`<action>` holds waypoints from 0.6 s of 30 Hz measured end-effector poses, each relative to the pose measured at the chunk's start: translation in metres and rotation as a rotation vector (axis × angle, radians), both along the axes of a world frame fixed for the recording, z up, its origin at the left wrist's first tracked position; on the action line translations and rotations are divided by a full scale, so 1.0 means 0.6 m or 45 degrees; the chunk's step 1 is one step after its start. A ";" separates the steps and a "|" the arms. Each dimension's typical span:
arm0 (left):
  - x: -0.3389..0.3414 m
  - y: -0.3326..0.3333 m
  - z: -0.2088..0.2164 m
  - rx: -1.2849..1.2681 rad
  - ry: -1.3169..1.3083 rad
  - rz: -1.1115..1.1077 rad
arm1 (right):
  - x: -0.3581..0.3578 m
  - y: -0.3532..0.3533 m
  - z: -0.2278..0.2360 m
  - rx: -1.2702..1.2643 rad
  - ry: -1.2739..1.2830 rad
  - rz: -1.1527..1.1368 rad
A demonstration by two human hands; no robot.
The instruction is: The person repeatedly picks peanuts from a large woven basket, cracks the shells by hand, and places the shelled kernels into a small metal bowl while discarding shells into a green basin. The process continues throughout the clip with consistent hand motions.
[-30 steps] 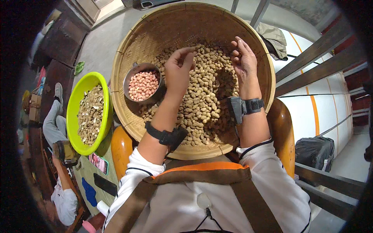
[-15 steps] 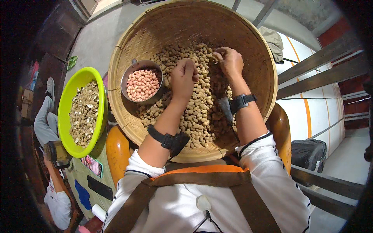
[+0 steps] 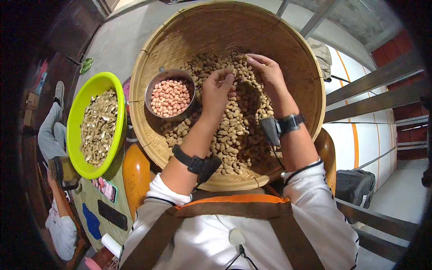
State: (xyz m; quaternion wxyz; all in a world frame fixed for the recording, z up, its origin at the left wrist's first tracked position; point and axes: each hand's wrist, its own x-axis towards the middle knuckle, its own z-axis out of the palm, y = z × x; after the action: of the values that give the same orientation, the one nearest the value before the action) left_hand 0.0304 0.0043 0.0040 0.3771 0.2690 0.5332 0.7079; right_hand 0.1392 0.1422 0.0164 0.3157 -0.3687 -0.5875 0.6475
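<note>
A wide round woven bamboo basket [image 3: 211,27] lies before me, with a heap of unshelled peanuts [image 3: 231,148] in it. My left hand [image 3: 216,92] is over the middle of the heap, thumb and fingers curled together; anything between them is too small to make out. Just right of it, my right hand [image 3: 271,76] is bent inward with thumb and forefinger close in a pinch, what they grip being unclear. Left of my left hand, a metal pot [image 3: 148,96] with shelled pink peanut kernels [image 3: 170,98] stands inside the basket.
A lime-green basin [image 3: 72,139] of empty peanut shells [image 3: 99,128] stands left of the basket. Below it a bench [image 3: 96,198] bears phones and a blue item. Another person's leg [image 3: 50,135] shows at far left. Wooden rails [image 3: 378,105] run along the right.
My hands have shifted slightly, the left one's fingers rising a little and the right one's straightening. The whole view has shifted a little.
</note>
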 end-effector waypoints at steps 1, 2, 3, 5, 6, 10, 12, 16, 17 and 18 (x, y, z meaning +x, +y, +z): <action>-0.001 0.001 0.001 -0.001 -0.063 -0.015 | 0.002 -0.015 0.008 -0.125 0.178 0.091; -0.002 0.001 0.002 0.006 -0.127 -0.035 | 0.005 -0.029 0.016 -0.263 0.352 0.179; -0.003 0.000 0.002 0.032 -0.158 -0.057 | 0.007 -0.042 0.021 -0.357 0.512 0.336; -0.007 0.000 0.003 0.107 -0.222 -0.102 | 0.006 -0.070 0.024 -0.494 0.393 0.300; -0.008 -0.001 0.002 0.164 -0.238 -0.092 | 0.004 -0.081 0.023 -0.552 0.395 0.297; -0.015 0.000 -0.003 0.108 -0.229 -0.048 | 0.001 -0.098 0.015 -0.536 0.419 0.311; -0.016 0.002 -0.005 0.112 -0.246 -0.041 | 0.000 -0.098 0.010 -0.424 0.369 0.273; -0.017 0.001 -0.007 0.106 -0.206 -0.014 | 0.001 -0.094 0.005 -0.185 0.253 0.200; -0.017 -0.001 -0.007 0.109 -0.166 -0.009 | 0.002 -0.094 0.004 -0.164 0.207 0.178; -0.018 -0.001 -0.006 0.113 -0.126 -0.006 | 0.006 -0.092 0.005 -0.109 0.180 0.195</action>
State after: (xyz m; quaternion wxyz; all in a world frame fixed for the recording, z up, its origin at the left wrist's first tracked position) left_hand 0.0198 0.0035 0.0002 0.3923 0.2512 0.4815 0.7424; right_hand 0.1425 0.0867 0.0191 0.2900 -0.2893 -0.5620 0.7186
